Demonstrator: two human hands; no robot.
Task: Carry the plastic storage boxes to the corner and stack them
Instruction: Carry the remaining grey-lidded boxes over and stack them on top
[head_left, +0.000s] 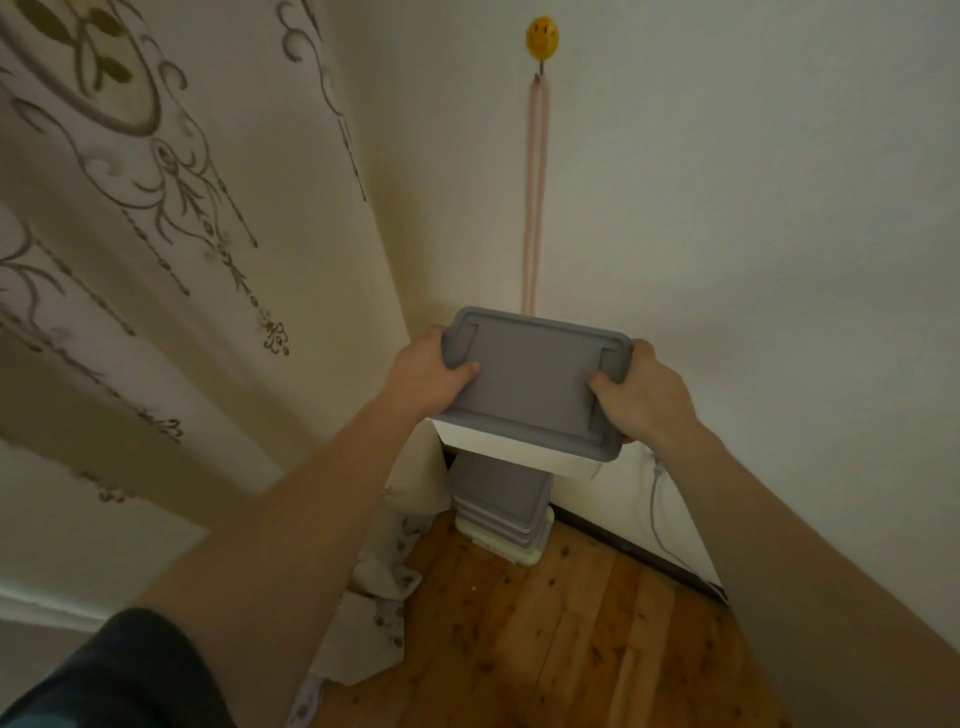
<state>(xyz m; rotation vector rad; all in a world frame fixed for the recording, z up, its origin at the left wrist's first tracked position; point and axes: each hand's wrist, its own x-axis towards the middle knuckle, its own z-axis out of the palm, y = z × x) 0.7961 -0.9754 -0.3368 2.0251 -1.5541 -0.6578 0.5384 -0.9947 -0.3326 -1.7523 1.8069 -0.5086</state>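
I hold a white plastic storage box with a grey lid (535, 379) in the air in front of me, above the corner of the room. My left hand (423, 376) grips its left end, thumb on the lid. My right hand (641, 392) grips the right end the same way. Directly below, on the wooden floor against the walls, stands a stack of similar grey-lidded boxes (501, 506); the held box hides part of its top.
A patterned cream curtain (171, 244) hangs along the left and bunches on the floor beside the stack. A yellow smiley hook (542, 35) with a pink cord is on the wall above the corner. A grey cable (655, 499) runs down the right wall. Wooden floor (550, 623) lies in front.
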